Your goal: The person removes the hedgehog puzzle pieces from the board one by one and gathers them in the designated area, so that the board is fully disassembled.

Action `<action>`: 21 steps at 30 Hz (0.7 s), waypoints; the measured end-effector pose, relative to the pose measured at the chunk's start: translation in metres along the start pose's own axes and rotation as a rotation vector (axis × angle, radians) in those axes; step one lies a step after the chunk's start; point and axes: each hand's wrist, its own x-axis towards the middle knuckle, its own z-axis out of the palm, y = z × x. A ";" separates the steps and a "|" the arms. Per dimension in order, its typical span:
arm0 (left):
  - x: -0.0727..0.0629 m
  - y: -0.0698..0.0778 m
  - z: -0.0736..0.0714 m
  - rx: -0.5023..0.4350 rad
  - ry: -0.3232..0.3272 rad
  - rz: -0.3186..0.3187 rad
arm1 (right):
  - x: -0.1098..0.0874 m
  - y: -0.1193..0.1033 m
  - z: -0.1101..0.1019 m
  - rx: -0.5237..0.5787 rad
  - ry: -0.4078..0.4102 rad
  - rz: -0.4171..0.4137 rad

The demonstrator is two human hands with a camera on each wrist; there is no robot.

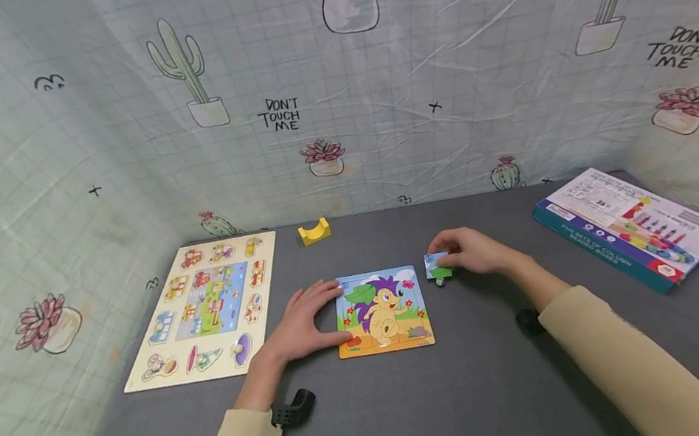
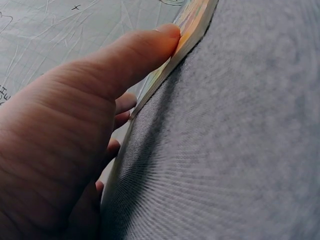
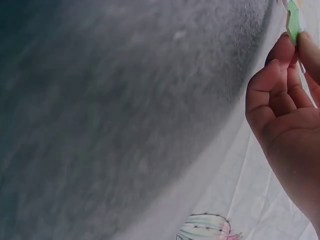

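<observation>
A square puzzle board (image 1: 381, 312) with a purple-spined hedgehog picture lies flat on the grey table. My left hand (image 1: 300, 323) rests at its left side, fingers spread and fairly straight. Its thumb (image 2: 145, 50) lies on the board's edge in the left wrist view, while the index fingertip touches near the top left corner. To the right of the board, my right hand (image 1: 471, 251) pinches a blue and green jigsaw piece (image 1: 439, 269) between thumb and fingers. Only the piece's green part (image 3: 293, 20) shows in the right wrist view, at the top right.
A cream wooden peg puzzle (image 1: 264, 260) with vehicle and toy pictures lies at the left. A yellow arched block (image 1: 315, 232) sits at the back. On the right stands a flat bead-toy box (image 1: 632, 226). A cactus-print cloth (image 1: 372, 95) hangs behind the table.
</observation>
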 end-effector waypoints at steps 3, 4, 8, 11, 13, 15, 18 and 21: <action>0.000 0.000 0.000 -0.008 0.001 0.003 | 0.005 0.000 0.003 -0.033 -0.008 0.007; 0.000 0.000 0.000 -0.009 0.001 0.003 | 0.006 -0.001 0.004 -0.050 -0.004 0.020; 0.000 0.000 0.000 -0.012 0.004 0.009 | 0.009 -0.004 0.008 -0.120 0.013 0.040; 0.000 0.000 0.000 -0.016 0.005 0.014 | 0.011 -0.004 0.010 -0.162 0.016 0.017; 0.000 0.000 0.000 -0.016 0.006 0.015 | 0.011 -0.003 0.010 -0.174 0.012 0.001; 0.000 -0.001 0.000 -0.009 0.004 0.014 | 0.010 -0.002 0.010 -0.182 0.007 -0.006; 0.000 -0.001 0.001 0.001 0.006 0.020 | 0.008 -0.001 0.010 -0.177 -0.004 0.001; 0.000 0.000 0.001 0.004 0.002 0.016 | 0.007 -0.001 0.011 -0.167 -0.018 0.011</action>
